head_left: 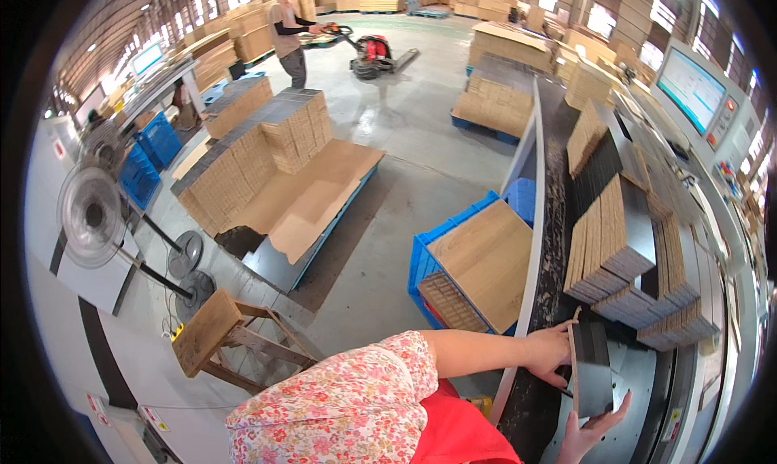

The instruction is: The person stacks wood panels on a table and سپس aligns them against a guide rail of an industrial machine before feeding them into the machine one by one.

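A small stack of dark-faced particleboard strips (593, 365) is between my two hands over the machine table (635, 383) at the lower right. My left hand (549, 351) is closed on its left side, thumb lower down and fingers near the far end. My right hand (589, 433) cups the near end, thumb on the left and fingers stretched along the right. Just beyond stand several stacks of the same dark-faced board strips (611, 241), their tan cut edges showing.
A blue crate (417, 262) with wood-grain panels (486, 254) stands left of the table. Further left are a wooden stool (214, 326), a standing fan (93, 213) and a pallet of stacked boards (259, 152). Another person (287, 31) handles a red pallet truck (372, 51). A monitor (692, 88) is at right.
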`<state>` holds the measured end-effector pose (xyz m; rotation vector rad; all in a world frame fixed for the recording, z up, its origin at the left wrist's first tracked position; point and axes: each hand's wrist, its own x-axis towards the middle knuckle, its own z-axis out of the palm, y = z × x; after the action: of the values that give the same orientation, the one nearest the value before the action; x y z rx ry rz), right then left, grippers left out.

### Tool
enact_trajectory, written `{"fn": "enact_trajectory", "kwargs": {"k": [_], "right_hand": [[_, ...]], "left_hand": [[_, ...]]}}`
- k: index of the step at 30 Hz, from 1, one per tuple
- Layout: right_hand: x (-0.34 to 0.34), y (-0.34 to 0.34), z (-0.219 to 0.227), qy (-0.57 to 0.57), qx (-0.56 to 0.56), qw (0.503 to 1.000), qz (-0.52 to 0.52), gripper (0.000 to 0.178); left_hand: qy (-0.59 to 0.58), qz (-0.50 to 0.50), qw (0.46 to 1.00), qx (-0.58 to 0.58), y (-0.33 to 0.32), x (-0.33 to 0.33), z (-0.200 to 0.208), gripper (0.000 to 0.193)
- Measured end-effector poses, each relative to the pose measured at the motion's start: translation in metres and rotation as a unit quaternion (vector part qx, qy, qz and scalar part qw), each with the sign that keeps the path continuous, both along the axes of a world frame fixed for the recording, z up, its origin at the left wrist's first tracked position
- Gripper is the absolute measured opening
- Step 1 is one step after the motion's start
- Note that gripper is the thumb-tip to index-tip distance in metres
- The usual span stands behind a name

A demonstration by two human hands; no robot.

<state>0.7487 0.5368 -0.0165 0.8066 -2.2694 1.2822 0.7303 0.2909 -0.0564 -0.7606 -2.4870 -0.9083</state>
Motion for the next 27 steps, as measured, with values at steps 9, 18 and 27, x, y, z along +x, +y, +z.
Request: {"fn": "enact_trajectory", "kwargs": {"k": [9,18,27], "right_hand": [[-0.002,-0.011,-0.005,-0.173,-0.115,0.973,0.098,0.105],[-0.002,-0.010,-0.029,-0.307,-0.335,0.878,0.150,0.099],[0.007,-0.018,-0.015,-0.393,-0.465,0.773,0.177,0.086]], "left_hand": [[-0.001,0.004,1.000,-0.009,-0.009,-0.001,0.014,0.064],[-0.111,0.061,0.986,-0.108,0.004,-0.004,0.015,0.072],[-0.088,0.076,0.988,-0.105,0.006,0.002,0.024,0.068]]}}
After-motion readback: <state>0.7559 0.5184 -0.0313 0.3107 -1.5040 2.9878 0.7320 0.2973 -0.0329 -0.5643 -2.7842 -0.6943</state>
